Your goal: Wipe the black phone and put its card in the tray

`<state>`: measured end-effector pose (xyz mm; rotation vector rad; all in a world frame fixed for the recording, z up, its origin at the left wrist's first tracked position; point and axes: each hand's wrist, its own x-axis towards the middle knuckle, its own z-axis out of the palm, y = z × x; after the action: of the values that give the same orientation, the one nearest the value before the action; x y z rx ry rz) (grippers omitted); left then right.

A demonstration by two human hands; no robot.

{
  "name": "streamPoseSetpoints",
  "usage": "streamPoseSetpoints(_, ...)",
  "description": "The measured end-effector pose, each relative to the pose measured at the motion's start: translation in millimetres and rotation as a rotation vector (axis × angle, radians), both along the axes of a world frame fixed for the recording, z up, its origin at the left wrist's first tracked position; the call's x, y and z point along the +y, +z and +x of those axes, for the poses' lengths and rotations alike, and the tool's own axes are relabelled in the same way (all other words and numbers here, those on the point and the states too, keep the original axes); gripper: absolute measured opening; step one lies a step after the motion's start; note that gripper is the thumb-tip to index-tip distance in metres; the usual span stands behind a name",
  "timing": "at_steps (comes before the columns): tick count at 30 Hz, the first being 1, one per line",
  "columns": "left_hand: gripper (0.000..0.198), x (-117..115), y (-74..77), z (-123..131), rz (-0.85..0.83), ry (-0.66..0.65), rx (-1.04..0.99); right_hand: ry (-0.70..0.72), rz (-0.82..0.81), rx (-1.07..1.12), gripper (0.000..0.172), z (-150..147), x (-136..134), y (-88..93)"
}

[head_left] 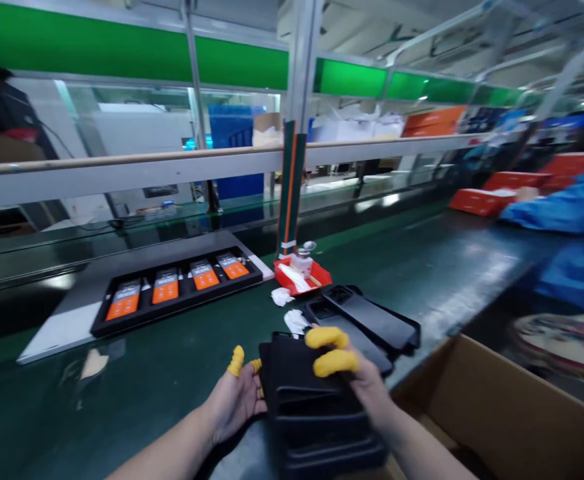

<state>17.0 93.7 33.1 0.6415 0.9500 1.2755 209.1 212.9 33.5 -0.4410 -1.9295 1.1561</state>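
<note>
A stack of black moulded trays (322, 433) is in front of me, tilted and slightly blurred. My right hand (357, 373), with yellow finger cots, grips the stack at its upper right side. At its left edge is my left hand (237, 393), palm turned inward and thumb raised apart; its fingertips are partly hidden by the stack, and the thumb wears a yellow cot. Just beyond my right hand, more black trays (372, 320) lie overlapping on the green work surface (182, 393).
A long black tray (157, 303) with several orange-and-grey cards rests at left on a grey-white board (52, 333). A red bin (317, 277) holds a small bottle. An open cardboard box (512, 380) stands lower right. A person's blue sleeve (552, 210) is beside red boxes (482, 200).
</note>
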Motion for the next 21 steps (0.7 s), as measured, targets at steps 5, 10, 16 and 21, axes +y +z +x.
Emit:
streamPoseSetpoints(5,0.04,-22,-4.0,-48,-0.049,0.599,-0.224,0.373,0.41,-0.142,0.024,-82,-34,-22.0)
streamPoseSetpoints(10,0.047,-20,-14.2,-83,0.045,0.866,-0.17,0.356,0.275,-0.118,0.033,-136,-14,-48.3)
streamPoseSetpoints(16,0.054,-20,-15.0,-116,0.097,1.06,-0.186,0.216,-0.311,-0.071,0.042,-218,13,-58.0)
streamPoseSetpoints(21,0.052,-21,-17.3,-119,0.114,1.045,-0.173,0.41,-0.481,-0.098,0.064,-220,-10,-55.8)
